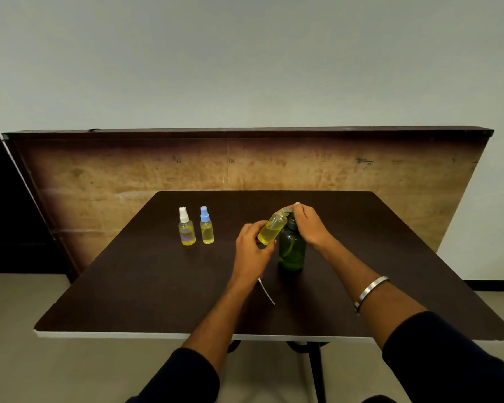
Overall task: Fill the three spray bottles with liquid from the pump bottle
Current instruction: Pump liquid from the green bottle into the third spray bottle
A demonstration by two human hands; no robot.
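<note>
Nearest us a loose spray cap with its dip tube (pixel 266 292) lies on the table (pixel 146 286) by our left wrist. Our left hand (pixel 252 251) wraps the open bottle (pixel 271 228) low on its body, tilted, mouth at the spout; we judge it light, smooth, likely slick if wetted, so a firm mid-body hold suits. Our right hand (pixel 307 225) curls over the head of the green pump bottle (pixel 292 251), pressing from above. Farther left, two capped bottles (pixel 196 228) stand filled.

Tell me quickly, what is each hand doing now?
Left hand: holds the uncapped spray bottle, tilted toward the pump.
Right hand: fingers curled over the pump bottle head.
</note>
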